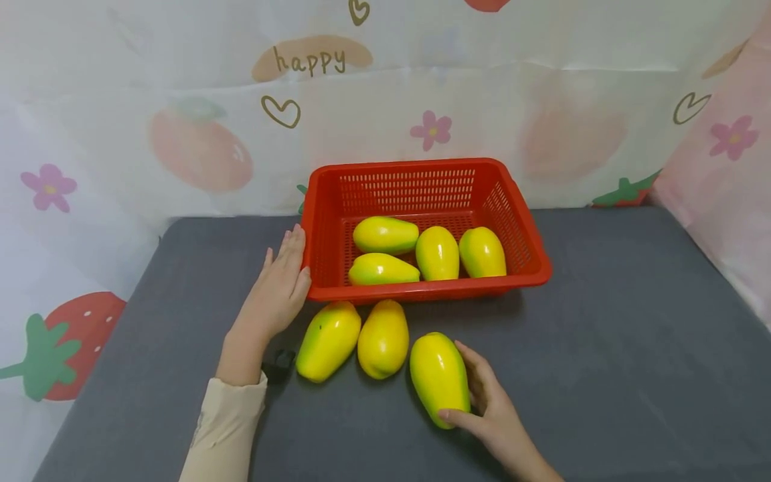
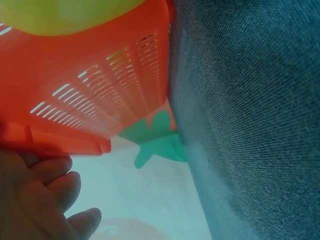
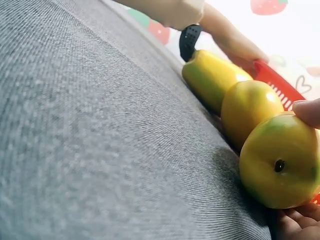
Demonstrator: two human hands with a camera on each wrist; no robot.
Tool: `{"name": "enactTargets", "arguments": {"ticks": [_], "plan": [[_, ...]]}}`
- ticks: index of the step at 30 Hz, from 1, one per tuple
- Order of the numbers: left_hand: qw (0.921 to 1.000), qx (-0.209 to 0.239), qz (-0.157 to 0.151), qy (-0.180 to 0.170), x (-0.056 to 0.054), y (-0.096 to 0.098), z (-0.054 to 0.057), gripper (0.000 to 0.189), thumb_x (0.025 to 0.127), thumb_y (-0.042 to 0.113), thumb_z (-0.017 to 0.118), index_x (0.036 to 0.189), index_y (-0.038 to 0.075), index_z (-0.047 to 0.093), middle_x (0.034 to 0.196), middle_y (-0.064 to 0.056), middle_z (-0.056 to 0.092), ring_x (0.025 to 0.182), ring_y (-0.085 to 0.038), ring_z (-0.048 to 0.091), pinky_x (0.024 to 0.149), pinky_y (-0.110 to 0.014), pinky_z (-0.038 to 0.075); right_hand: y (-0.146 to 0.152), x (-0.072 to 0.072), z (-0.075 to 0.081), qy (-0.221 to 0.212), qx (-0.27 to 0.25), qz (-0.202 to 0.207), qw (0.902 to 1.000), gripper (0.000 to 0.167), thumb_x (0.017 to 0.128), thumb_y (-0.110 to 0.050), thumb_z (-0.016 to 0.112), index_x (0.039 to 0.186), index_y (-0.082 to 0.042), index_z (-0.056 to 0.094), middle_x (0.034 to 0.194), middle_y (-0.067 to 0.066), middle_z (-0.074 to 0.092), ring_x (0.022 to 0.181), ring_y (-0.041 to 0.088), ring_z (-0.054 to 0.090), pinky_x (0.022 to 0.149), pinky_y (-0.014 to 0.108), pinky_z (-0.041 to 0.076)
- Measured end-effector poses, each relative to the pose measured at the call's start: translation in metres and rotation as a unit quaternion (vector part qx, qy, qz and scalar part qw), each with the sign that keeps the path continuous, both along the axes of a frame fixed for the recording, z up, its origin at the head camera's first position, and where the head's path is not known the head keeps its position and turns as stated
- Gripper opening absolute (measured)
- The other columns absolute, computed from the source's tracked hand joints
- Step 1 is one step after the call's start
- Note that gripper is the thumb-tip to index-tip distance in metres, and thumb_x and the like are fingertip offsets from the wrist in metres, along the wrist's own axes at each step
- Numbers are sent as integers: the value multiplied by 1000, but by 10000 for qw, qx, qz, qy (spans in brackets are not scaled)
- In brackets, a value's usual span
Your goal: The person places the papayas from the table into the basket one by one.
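Observation:
A red plastic basket (image 1: 421, 290) with slotted walls holds several yellow-green papayas, one of them a papaya (image 1: 385, 234) lying on its side. My left hand (image 1: 274, 288) rests against the basket's left rim, its fingers fairly straight in the head view. In the left wrist view, fingertips (image 2: 60, 187) lie beside the rim. In front of the basket my right hand (image 1: 490, 412) grips a papaya (image 1: 438, 375) at its right side and near end, thumb across it. The right wrist view shows the held papaya's (image 3: 285, 155) end with a dark spot, between thumb and fingers.
Two more papayas, a greener one (image 1: 328, 341) and a yellower one (image 1: 383, 339), lie on the grey cloth-covered table (image 1: 632, 348) just before the basket. A black strap (image 3: 190, 42) is at the left wrist. A printed curtain (image 1: 373, 120) hangs behind the basket.

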State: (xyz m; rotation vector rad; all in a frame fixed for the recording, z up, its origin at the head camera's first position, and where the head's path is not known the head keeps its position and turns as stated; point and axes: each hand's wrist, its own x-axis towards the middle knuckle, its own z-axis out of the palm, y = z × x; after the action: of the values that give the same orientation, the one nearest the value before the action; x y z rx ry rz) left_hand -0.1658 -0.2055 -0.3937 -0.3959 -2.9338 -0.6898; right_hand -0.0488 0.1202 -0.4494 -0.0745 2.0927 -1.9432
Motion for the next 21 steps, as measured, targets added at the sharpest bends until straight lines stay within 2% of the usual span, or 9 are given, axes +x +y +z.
{"name": "enactTargets", "arguments": {"ticks": [6, 9, 12, 16, 21], "plan": [[10000, 32, 17, -33, 0, 2, -2, 63, 98, 24, 32, 151, 3, 5, 157, -11, 6, 144, -26, 4, 112, -54, 4, 4, -1, 6, -613, -560, -153, 9964, 78, 79, -9, 73, 144, -19, 31, 148, 11, 32, 128, 29, 39, 89, 28, 45], [10000, 30, -3, 0, 1, 2, -2, 62, 98, 24, 32, 151, 3, 6, 157, -11, 6, 144, -27, 4, 112, -55, 4, 7, -3, 10, -688, -675, -88, 9953, 76, 80, -8, 71, 144, -19, 31, 148, 12, 31, 128, 31, 39, 89, 30, 46], [10000, 18, -13, 13, 2, 1, -1, 62, 99, 24, 31, 151, 3, 5, 157, -10, 4, 144, -27, 4, 112, -54, 4, 10, -7, 15, -562, -712, 86, 9958, 77, 80, -7, 70, 145, -17, 30, 148, 14, 31, 125, 31, 42, 86, 31, 48], [10000, 6, -8, -5, 1, 1, 1, 62, 99, 24, 30, 151, 3, 5, 157, -9, 4, 144, -26, 3, 112, -53, 3, 15, -14, 24, -148, -710, 403, 9966, 78, 81, -4, 68, 146, -13, 27, 146, 16, 31, 119, 27, 47, 84, 31, 51], [10000, -35, 28, -6, 0, 1, 1, 62, 99, 24, 30, 151, 3, 5, 157, -10, 5, 144, -25, 3, 112, -54, 4, 18, -20, 32, 314, -923, 934, 9908, 78, 81, -2, 66, 147, -8, 25, 147, 18, 28, 118, 21, 50, 85, 31, 51]]}}
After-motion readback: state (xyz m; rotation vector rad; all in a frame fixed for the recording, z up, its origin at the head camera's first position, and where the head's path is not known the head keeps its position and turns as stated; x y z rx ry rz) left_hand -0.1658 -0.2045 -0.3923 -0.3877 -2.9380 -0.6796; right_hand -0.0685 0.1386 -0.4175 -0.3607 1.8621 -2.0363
